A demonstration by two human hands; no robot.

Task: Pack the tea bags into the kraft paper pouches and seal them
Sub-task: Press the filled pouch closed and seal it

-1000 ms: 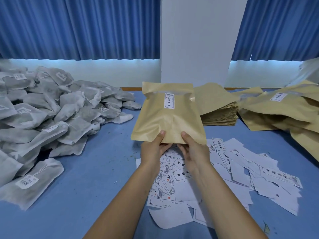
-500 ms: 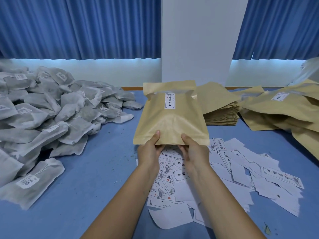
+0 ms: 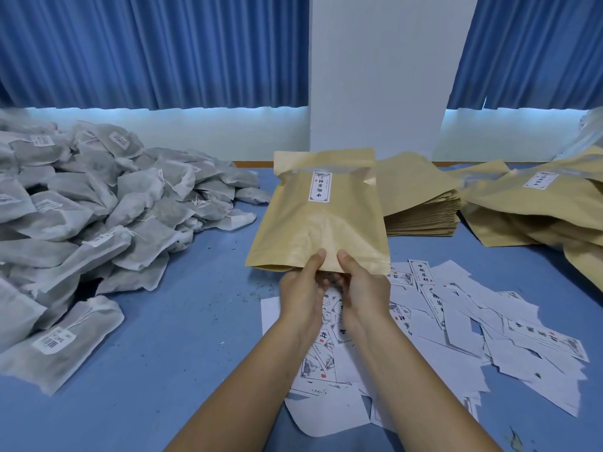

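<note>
Since a second ago our left hand and right hand have drawn closer together, and both now pinch the bottom edge of the kraft pouch, thumbs on its front, fingers curled beneath, holding it tilted above the worktop, right of the tea bags.

Both forearms stretch forward, left hand and right hand side by side, thumbs pinching down.
</note>
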